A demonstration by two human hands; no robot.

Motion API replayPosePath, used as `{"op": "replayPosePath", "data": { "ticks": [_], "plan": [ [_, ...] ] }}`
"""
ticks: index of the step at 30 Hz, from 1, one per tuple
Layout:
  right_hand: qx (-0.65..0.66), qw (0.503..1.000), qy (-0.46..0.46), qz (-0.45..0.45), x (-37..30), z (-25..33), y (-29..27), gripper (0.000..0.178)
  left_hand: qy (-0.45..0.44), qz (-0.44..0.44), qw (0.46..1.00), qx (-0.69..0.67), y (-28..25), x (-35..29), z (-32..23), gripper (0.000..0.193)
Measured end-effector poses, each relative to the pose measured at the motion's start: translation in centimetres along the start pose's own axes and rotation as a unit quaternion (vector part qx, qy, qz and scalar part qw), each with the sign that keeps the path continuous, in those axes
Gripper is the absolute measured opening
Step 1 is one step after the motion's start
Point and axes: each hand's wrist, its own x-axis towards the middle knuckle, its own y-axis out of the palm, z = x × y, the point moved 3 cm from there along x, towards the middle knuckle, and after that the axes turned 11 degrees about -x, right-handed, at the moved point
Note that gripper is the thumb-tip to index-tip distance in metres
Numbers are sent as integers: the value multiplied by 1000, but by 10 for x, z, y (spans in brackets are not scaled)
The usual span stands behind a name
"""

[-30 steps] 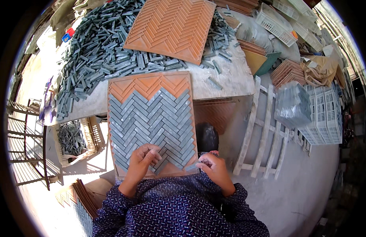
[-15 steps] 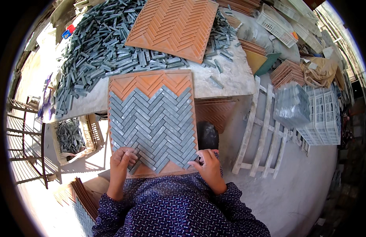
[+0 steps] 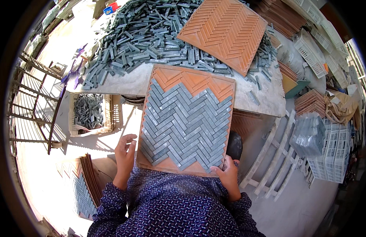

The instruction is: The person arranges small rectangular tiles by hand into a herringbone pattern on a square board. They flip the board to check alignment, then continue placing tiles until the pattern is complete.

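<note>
An orange herringbone moulded tray leans between the table edge and my lap. Grey-green stone strips fill most of its grooves in a zigzag pattern. Bare orange grooves show along the top, with smaller bare patches at the bottom. My right hand grips the tray's lower right edge, thumb on top near the last strips and fingers hidden beneath. Just off the lower left edge, my left hand is held up with fingers apart and nothing in it.
Loose strips are heaped on the table, with another orange tray on them. A crate of strips sits below left, by stacked trays. To the right are a wooden pallet and white plastic crates.
My left hand has come off the tray's lower left corner and opened beside it. The right hand has closed round the lower right edge. My view has swung left, and the tray appears tilted.
</note>
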Motion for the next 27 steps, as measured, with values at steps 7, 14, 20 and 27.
{"op": "replayPosePath", "data": {
  "ticks": [7,14,20,27],
  "plan": [
    [-284,944,63,157,4,51,-1,58,-51,-3,998,-40,-27,-8,14,19],
    [-406,872,-270,-36,12,125,19,90,24,-4,998,52,-43,16,3,32],
    [-485,807,-337,14,75,154,65,90,220,189,916,277,20,74,-44,65],
    [-494,804,-331,21,133,152,70,87,249,265,848,386,83,119,-37,75]
  ]
}}
